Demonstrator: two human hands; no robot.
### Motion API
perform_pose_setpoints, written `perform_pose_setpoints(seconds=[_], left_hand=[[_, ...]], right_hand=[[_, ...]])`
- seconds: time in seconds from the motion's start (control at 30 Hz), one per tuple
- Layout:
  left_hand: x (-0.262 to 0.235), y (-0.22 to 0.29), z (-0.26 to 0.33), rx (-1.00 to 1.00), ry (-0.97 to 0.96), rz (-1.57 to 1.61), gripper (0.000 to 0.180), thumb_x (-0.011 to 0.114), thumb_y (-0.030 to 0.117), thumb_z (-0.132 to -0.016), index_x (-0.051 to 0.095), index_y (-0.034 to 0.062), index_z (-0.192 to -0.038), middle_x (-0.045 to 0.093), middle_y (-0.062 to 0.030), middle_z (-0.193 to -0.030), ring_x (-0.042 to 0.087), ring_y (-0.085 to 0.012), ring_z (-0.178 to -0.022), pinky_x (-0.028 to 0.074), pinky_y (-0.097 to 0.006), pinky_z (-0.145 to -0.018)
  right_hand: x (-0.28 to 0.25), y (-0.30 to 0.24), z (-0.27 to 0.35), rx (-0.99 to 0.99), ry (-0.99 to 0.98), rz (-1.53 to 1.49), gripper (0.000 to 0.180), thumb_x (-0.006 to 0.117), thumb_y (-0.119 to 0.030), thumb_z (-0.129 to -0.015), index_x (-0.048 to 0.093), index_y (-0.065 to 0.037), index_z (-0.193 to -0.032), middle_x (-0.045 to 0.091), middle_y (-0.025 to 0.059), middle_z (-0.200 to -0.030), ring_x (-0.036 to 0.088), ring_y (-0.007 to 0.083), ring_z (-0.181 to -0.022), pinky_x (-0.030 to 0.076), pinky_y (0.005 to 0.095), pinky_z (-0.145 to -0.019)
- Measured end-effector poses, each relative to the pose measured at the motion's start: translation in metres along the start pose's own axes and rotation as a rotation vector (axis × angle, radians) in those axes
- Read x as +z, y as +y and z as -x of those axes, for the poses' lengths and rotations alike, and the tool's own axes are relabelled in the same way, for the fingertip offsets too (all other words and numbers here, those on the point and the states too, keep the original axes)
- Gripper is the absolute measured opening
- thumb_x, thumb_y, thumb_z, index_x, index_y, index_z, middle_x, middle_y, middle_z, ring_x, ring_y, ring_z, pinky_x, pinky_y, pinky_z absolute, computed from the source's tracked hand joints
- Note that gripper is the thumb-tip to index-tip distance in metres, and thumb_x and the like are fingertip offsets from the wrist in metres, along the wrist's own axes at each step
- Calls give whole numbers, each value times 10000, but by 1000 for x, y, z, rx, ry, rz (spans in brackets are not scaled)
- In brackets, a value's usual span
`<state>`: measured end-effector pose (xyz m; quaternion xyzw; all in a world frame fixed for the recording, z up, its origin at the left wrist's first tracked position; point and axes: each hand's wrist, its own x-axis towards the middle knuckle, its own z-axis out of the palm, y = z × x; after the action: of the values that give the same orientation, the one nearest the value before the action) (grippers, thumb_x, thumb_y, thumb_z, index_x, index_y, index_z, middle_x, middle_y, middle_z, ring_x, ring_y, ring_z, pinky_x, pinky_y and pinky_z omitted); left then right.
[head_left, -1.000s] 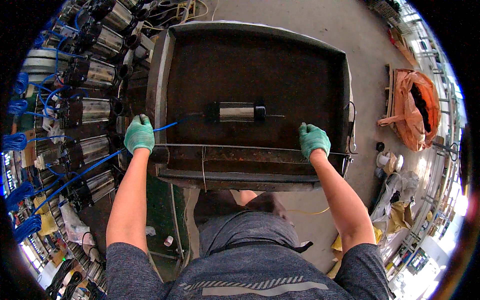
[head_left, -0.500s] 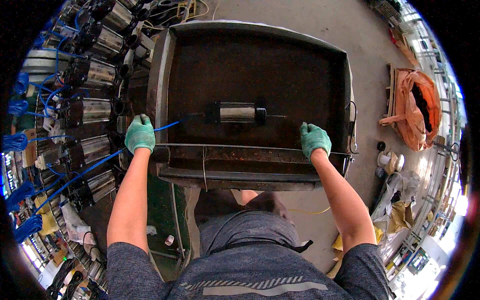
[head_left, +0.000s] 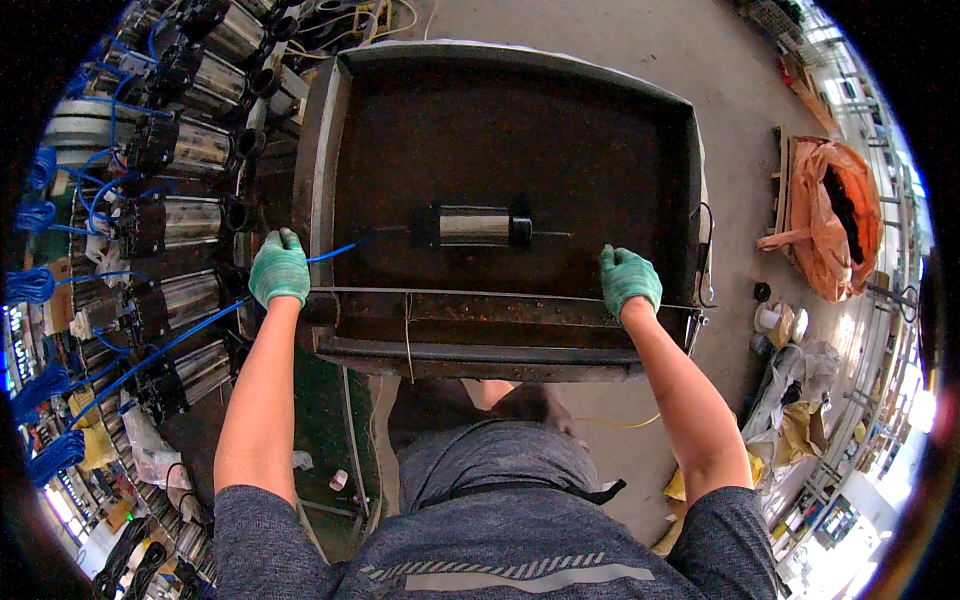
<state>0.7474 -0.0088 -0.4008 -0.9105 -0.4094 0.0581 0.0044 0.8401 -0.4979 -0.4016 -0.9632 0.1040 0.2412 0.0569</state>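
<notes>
A large rusty metal tank [head_left: 322,150] stands in front of me, its inside dark. In its middle lies a steel cylinder pump [head_left: 475,226] with black ends, on its side. A blue cable [head_left: 338,251] runs from the pump's left end over the tank's left near corner. A thin metal bar [head_left: 470,295] crosses the tank just behind its near rim. My left hand [head_left: 279,268], in a green glove, is curled over the bar's left end, right beside the blue cable. My right hand [head_left: 629,281], also gloved, is curled over the bar near its right end.
Rows of similar steel pumps [head_left: 185,220] with coiled blue cables [head_left: 30,285] fill the left side. An orange sack [head_left: 835,215] sits on a pallet at the right. Tape rolls and crumpled bags [head_left: 790,370] lie on the concrete floor at lower right.
</notes>
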Motion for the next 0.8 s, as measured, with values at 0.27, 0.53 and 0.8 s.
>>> perform_pose_setpoints(seconds=[0.27, 0.53, 0.8], left_hand=[[2, -1, -1, 2, 5, 2, 483, 359, 458, -1048, 701, 117, -1060, 726, -187, -1061, 687, -408, -990, 542, -535, -833], [1, -1, 0, 6, -11, -1, 476, 352, 455, -1052, 683, 112, -1060, 723, -182, -1065, 684, -404, -997, 543, -532, -832], [2, -2, -2, -1, -19, 5, 482, 354, 464, -1052, 683, 112, -1066, 723, -195, -1053, 686, -411, -991, 543, -537, -831]], right_hand=[[-7, -4, 4, 3, -23, -4, 473, 420, -492, -1027, 734, -138, -1044, 724, 166, -1092, 663, 411, -1050, 533, 506, -892], [-1, -1, 0, 10, -5, -11, 466, 433, -505, -1023, 740, -156, -1045, 727, 157, -1089, 663, 409, -1055, 534, 502, -896], [0, 0, 0, 12, 6, -4, 481, 420, -512, -1025, 736, -149, -1032, 725, 160, -1091, 662, 411, -1052, 536, 504, -887]])
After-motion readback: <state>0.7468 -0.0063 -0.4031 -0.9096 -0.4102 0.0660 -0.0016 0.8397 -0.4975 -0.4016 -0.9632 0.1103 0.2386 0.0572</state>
